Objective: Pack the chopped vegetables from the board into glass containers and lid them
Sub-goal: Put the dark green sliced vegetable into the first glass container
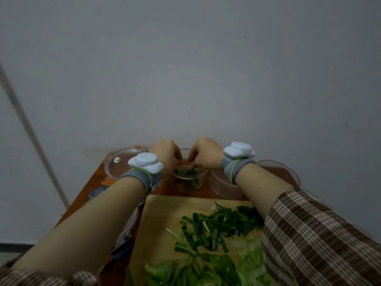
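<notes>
**A:** What lies nearest you?

**B:** The board [162, 219], on the near part of the table [90, 190]. Pale green chunks [222, 265] sit at its near edge. Beyond them, toward its far right corner, lie dark green strips [218, 221]. Your checked sleeve [321, 234] crosses the board's right side.

**A:** And left of the board?

**B:** A clip lid [123, 242] along the table's left edge, half under your left forearm.

**A:** The containers?

**B:** There are three past the board's far edge. The middle bowl [188, 182] holds a few dark strips. Just right of it, the second bowl [221, 187] shows only red-brown through its glass. The third bowl [287, 172] stands behind your right wrist.

**A:** My hands?

**B:** Your left hand [167, 155] and right hand [205, 153] hang close together over the middle bowl, knuckles up and fingers curled down. I cannot tell whether either pinches strips. Each wrist wears a grey band [233, 166].

**A:** Farthest?

**B:** A round lid [121, 165] with a knob, at the table's far left corner.
</notes>
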